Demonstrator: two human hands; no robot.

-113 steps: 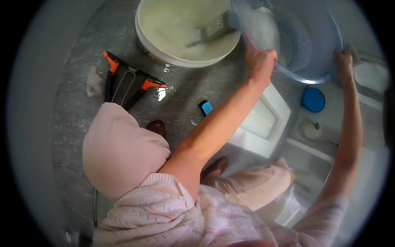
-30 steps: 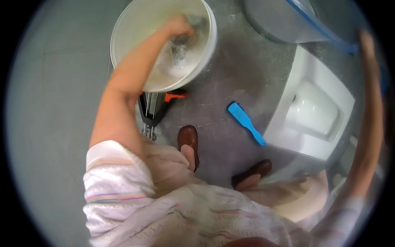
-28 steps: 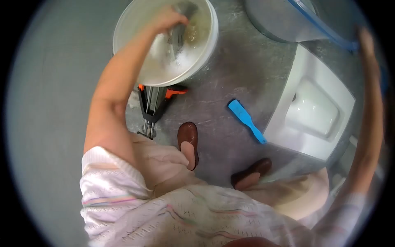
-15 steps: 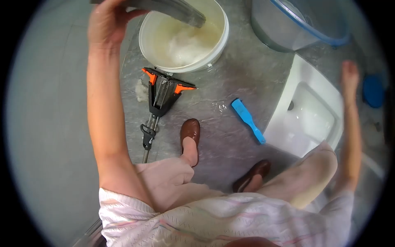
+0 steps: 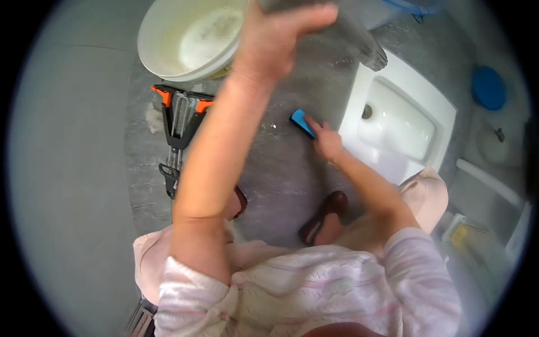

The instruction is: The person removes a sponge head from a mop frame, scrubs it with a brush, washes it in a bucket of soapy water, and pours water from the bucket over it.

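Note:
My left hand (image 5: 275,42) is raised near the top centre, wrapped round a grey flat object (image 5: 356,42) that slants down to the right, its tip over the corner of the white squat toilet (image 5: 443,121). Part of the object lies behind my hand. Low by the floor, my right hand (image 5: 328,143) closes on the blue brush (image 5: 303,122), beside the toilet's left edge. The brush's head shows beyond my fingers. A white bucket (image 5: 147,48) with foamy water stands at the upper left.
A black and orange mop frame (image 5: 182,129) lies on the grey floor (image 5: 269,180) below the bucket. The blue rim of a clear tub (image 5: 412,8) shows at the top. Farther right are a round blue object (image 5: 488,88) and a white pipe (image 5: 488,181).
My left hand has lifted the grey object out of the bucket and carried it right. My right hand has left the tub, come down to the left and taken hold of the blue brush.

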